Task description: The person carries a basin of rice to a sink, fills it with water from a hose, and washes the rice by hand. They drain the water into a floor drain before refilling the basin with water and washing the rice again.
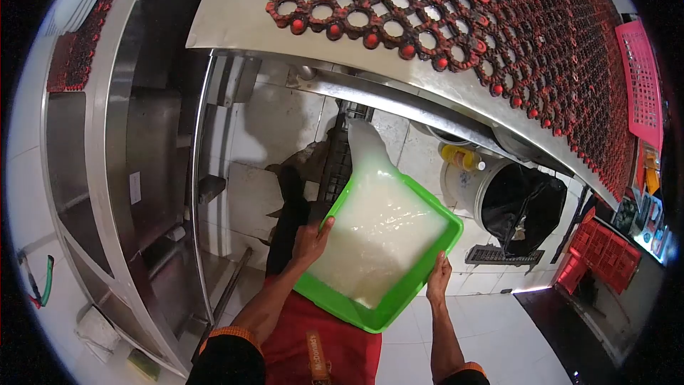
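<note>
A green plastic tub (385,316) of cloudy whitish water (381,242) is tilted away from me. From its far corner a pale stream of water (365,144) runs down toward the metal floor drain grate (335,175). My left hand (311,242) grips the tub's left rim, thumb on top. On the right side, my right hand (438,278) holds the rim, its other fingers mostly hidden under the edge. A red apron (356,342) lies just behind the tub.
A steel table (239,25) with a red-and-black rubber mat (499,36) overhangs the floor drain. Beneath it stand a white bucket (463,189), a yellow bottle (462,157) and a black-bagged bin (524,207). A red crate (602,249) is at right; steel equipment (114,157) stands left.
</note>
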A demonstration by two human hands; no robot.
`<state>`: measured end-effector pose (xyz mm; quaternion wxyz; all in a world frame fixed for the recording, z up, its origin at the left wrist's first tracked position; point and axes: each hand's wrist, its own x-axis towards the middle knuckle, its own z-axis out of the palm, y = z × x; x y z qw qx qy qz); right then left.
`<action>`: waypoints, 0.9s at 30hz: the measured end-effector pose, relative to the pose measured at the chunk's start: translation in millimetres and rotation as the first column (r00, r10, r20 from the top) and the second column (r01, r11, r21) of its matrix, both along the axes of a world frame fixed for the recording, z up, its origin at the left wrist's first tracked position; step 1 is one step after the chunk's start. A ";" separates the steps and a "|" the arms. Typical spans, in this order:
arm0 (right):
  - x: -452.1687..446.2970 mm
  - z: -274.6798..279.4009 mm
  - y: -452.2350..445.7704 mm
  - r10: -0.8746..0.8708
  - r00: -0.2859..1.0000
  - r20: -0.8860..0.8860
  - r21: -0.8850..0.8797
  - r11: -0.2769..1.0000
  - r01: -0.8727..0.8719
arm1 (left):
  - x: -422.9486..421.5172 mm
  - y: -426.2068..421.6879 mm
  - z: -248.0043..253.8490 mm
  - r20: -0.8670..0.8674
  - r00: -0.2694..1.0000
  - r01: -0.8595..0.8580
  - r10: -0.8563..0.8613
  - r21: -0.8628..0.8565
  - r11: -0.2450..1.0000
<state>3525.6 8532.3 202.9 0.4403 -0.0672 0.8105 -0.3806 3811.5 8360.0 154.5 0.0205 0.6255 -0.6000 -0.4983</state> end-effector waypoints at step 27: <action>1.7 3.7 5.1 -0.018 1.000 0.013 0.018 1.000 0.018 | 1.0 8.8 -5.2 0.043 0.999 -0.026 0.023 0.062 0.998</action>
